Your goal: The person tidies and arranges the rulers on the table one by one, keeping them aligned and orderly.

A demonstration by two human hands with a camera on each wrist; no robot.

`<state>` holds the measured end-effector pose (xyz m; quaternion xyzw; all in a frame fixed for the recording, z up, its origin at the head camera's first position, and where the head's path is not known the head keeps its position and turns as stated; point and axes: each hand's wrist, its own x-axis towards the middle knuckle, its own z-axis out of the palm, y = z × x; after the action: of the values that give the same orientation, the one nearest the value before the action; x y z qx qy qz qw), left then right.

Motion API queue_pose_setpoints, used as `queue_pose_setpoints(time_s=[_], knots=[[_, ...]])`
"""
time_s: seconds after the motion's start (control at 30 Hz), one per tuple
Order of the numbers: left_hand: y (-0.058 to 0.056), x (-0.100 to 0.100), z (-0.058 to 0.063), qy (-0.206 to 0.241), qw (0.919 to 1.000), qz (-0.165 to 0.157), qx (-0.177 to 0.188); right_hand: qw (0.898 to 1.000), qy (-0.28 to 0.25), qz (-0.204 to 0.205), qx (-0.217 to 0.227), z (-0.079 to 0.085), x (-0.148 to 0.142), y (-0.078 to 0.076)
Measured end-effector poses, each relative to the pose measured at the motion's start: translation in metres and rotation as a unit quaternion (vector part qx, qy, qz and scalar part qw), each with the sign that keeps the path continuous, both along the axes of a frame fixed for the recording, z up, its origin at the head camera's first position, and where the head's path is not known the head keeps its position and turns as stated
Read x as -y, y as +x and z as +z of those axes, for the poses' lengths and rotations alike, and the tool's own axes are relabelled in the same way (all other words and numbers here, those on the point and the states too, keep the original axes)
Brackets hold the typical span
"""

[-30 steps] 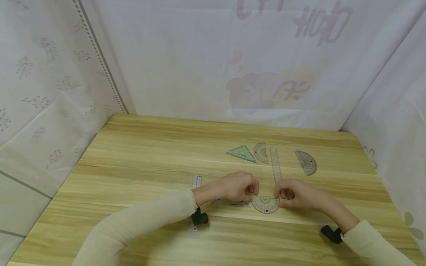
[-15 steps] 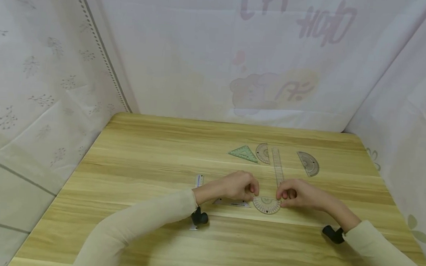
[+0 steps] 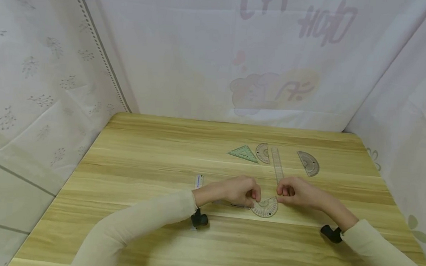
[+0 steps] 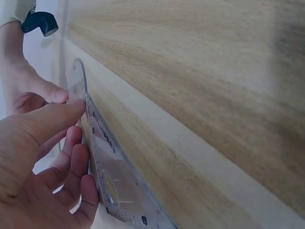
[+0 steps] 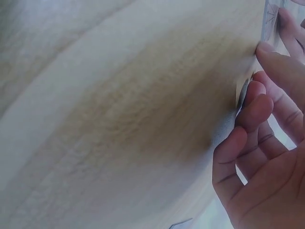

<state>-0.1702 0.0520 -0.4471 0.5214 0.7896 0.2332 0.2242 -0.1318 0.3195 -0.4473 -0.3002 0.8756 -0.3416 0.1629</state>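
Note:
A clear protractor [image 3: 265,208] lies tilted between the hands, its curved edge toward the person. My left hand [image 3: 244,191] holds its left corner between thumb and curled fingers. At the other corner, my right hand [image 3: 296,190] has its thumb tip and curled fingers close together. In the left wrist view, a clear set square [image 4: 114,176] stretches beside the left fingers, right up against the protractor. The left hand partly covers that set square in the head view. A clear straight ruler [image 3: 276,162] runs back from the right fingertips.
Farther back lie a green set square [image 3: 243,153], a small protractor [image 3: 262,153] and a grey protractor [image 3: 308,163]. Another ruler [image 3: 199,181] passes under the left forearm. Patterned cloth [image 3: 188,59] hangs behind and beside the wooden table [image 3: 154,146].
The protractor between the hands has turned, its left corner shifting nearer the person and its right corner slightly away. Both hands shifted a little with it. The other tools stay put.

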Motion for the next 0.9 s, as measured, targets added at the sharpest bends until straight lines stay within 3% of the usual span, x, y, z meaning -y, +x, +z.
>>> queue_pose_setpoints(time_s=[0.33,0.6,0.9], knots=[[0.001,-0.001,0.001,0.0,1.0,0.003,-0.002,1.0,0.017,0.0,-0.009,0.002,0.002,0.004],[0.009,-0.007,0.003,-0.03,0.9978,0.001,-0.059,0.998,0.055,-0.028,-0.033,0.001,0.008,0.002],[0.005,0.002,0.005,-0.026,0.999,0.025,-0.025,0.998,0.04,-0.016,-0.047,-0.001,0.007,0.004]])
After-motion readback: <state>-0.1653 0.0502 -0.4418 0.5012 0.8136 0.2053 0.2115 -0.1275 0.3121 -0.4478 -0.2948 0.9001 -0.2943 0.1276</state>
